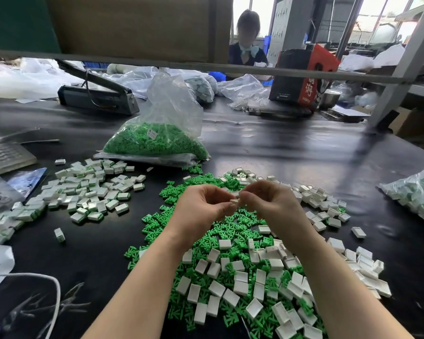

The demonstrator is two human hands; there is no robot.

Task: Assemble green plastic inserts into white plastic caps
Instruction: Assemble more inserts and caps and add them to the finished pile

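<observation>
My left hand (203, 204) and my right hand (267, 201) meet fingertip to fingertip above the table, both pinching one small white cap (235, 201); any insert in it is hidden by the fingers. Beneath my forearms lies a mixed heap of loose green inserts (225, 231) and empty white caps (240, 287). A pile of caps with green showing in them (88, 192) sits to the left. More white caps (318, 199) spread to the right.
A clear bag of green inserts (154, 140) stands behind the piles. A heat sealer (98, 96) and a red-black box (304, 77) are at the back, where another person (247, 40) sits. Another bag of parts (419, 194) lies at the right edge. A white cord (52, 289) crosses bottom left.
</observation>
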